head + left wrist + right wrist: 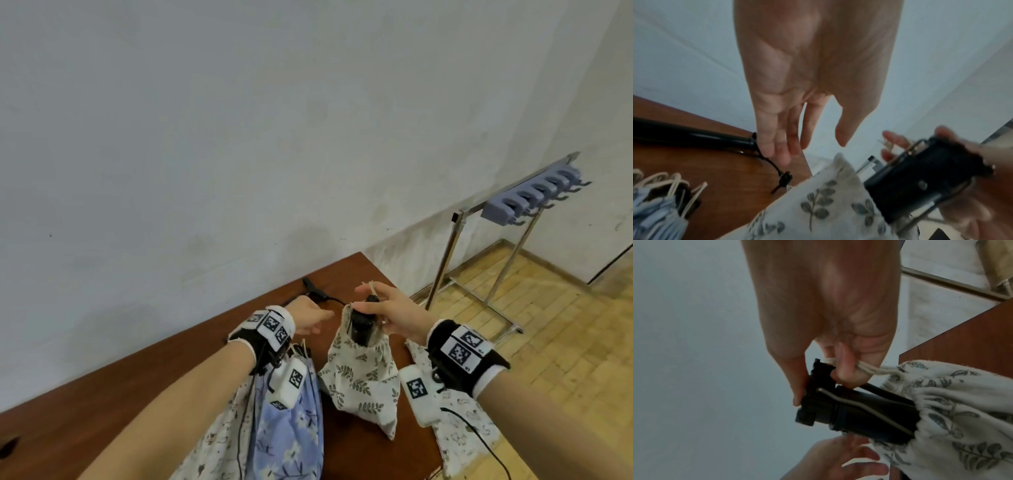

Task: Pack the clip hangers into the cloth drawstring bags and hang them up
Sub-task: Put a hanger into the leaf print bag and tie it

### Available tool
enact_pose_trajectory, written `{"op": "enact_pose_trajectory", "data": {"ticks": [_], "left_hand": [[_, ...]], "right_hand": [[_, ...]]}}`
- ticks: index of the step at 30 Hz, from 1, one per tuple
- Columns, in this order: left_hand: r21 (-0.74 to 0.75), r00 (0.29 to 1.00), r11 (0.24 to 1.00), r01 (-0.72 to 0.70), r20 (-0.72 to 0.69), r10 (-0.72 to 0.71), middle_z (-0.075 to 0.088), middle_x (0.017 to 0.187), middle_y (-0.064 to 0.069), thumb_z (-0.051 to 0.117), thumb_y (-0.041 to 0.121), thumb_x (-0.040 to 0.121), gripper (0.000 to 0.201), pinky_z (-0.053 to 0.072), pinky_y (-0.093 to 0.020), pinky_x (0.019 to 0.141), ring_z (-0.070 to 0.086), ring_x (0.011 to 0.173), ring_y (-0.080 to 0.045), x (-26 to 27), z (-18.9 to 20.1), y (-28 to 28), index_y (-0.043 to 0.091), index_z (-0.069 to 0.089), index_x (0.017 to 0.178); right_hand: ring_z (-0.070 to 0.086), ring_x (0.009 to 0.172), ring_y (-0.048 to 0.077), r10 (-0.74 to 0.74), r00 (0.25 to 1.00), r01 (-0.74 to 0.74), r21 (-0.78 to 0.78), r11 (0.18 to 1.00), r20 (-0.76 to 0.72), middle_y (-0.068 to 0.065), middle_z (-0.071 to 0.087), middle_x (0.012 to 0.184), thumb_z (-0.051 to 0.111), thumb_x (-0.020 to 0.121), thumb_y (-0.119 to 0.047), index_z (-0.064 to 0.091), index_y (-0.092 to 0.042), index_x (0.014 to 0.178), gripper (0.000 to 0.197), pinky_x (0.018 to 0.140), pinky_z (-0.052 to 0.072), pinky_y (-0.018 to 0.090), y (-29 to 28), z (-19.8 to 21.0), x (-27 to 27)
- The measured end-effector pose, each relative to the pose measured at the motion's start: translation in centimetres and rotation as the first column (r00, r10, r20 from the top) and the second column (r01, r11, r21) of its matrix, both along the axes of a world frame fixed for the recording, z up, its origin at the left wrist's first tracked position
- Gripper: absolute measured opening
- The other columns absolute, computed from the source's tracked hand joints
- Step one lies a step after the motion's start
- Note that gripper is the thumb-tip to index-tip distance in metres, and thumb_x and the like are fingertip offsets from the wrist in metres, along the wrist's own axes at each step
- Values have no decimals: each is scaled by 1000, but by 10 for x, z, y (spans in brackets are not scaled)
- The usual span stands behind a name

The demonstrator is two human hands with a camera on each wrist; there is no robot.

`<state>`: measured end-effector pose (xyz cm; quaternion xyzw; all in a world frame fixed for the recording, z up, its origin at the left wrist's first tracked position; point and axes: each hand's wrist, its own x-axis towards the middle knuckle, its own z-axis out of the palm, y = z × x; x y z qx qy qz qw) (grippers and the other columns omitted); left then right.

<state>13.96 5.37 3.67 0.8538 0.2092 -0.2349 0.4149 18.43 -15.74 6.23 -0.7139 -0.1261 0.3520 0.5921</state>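
1. The reddish-brown wooden table (191, 363) is the landmark; it stands against a pale wall and carries all the bags.
2. Off the table's far right corner stands a chrome floor rack with a row of blue-grey plastic hooks (534, 197), presumably where filled bags are to hang.
3. At the table's middle sits the cream cloth drawstring bag printed with grey leaves (363, 373), mouth up and gathered. A blue floral cloth bag (291, 438) lies at the near edge to its left, and a pale small-print cloth bag (459, 428) overhangs the right edge.
4. The black plastic clip hanger with wire springs (855, 412) juts out of the leaf bag's mouth, only partly inside; another black hanger (694, 136) lies near the table's far edge.
5. The right hand (394, 313) curls round the protruding clip and pinches the cream drawstring (875, 369), likely steadying both so the mouth can close.
6. The left hand (310, 317) hovers just left of the bag, fingers straight and empty, seemingly ready to help.
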Motion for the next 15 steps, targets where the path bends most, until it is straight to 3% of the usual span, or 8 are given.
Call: {"op": "enact_pose_trajectory", "data": {"ticks": [3,4,6,8,11,13,15], "left_hand": [[110,995,990,91,22,-94,45,142,-10,55,56,88,75,46,-36,97,49,125,-26,7,-22,-16,11,34,144],[87,995,993,82,52,-86,41,145,-10,55,56,88,81,43,-35,101,46,129,-27,12,-25,-19,10,26,148],[52,985,992,119,117,-124,45,143,-10,57,52,88,78,41,-33,101,48,127,-26,22,-27,-23,10,30,147],[108,959,964,244,119,-256,57,133,-8,64,40,87,58,46,-31,93,56,118,-24,31,-24,-24,12,49,137],[286,921,892,350,69,-383,71,105,-9,69,19,82,28,47,-27,73,66,94,-23,40,-18,-25,11,71,109],[367,924,861,352,8,-381,71,86,-9,72,17,81,13,48,-27,66,67,78,-24,42,-13,-26,7,74,89],[387,937,860,332,-29,-349,64,69,-4,76,28,80,22,50,-30,63,61,65,-21,40,-10,-23,9,68,73]], "right_hand": [[63,99,39,77,996,-75,42,996,-54,26,59,120,79,78,-27,55,-32,121,50,86,44,48,-3,-4,-4],[63,101,42,102,992,-98,65,993,-67,25,62,119,78,79,-23,52,-33,125,54,89,44,50,-3,-5,-5],[64,102,37,122,988,-112,109,988,-91,17,68,115,75,82,-14,49,-33,126,55,89,41,47,-4,-5,-10],[63,105,37,100,991,-89,122,989,-88,16,68,116,77,78,-15,52,-33,120,52,97,42,49,-3,-6,-11],[64,106,39,98,993,-89,119,989,-71,23,63,119,80,72,-22,54,-33,116,52,103,35,60,-1,-8,-12],[66,96,35,71,996,-65,127,990,-50,26,63,113,80,75,-21,54,-33,116,50,101,40,58,-2,-10,-10],[68,85,27,38,999,-31,160,987,-39,17,64,97,74,82,-15,53,-28,120,45,91,51,50,-6,-11,-8]]}}
